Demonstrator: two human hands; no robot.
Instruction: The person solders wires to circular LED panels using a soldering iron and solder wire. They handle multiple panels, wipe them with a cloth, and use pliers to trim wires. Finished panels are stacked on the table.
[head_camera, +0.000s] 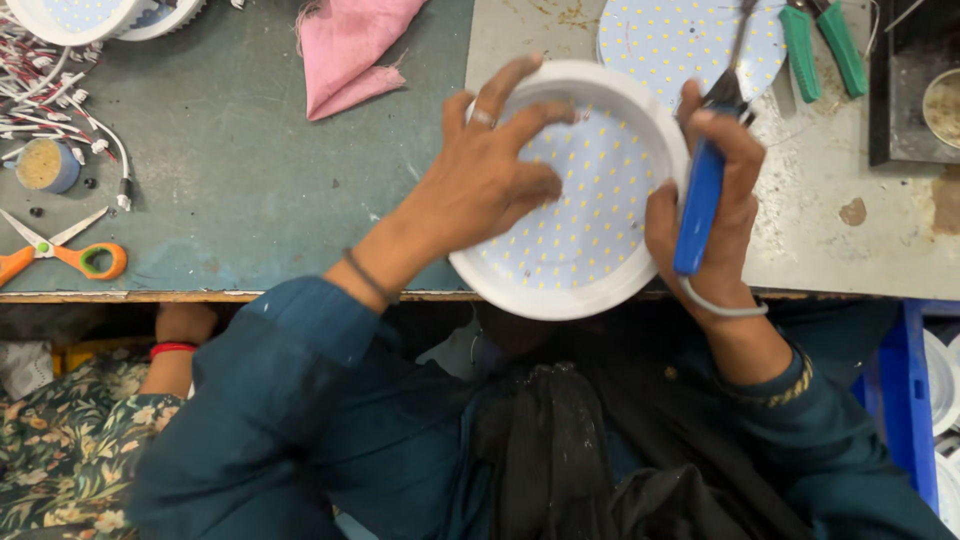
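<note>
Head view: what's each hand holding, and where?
Left hand lies spread on the round LED panel, fingers at its upper rim. Right hand grips a blue-handled tool by its handle.

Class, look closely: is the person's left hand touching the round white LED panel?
Touching. The head view shows the left hand lying flat on the round white LED panel, its fingers spread across the dotted face and rim.

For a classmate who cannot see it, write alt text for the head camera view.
A left hand presses on a round white lamp disc dotted with small yellow diodes at the edge of a grey-green workbench, while the right hand grips a blue-handled tool against its rim. Orange-handled scissors lie far left.
</note>
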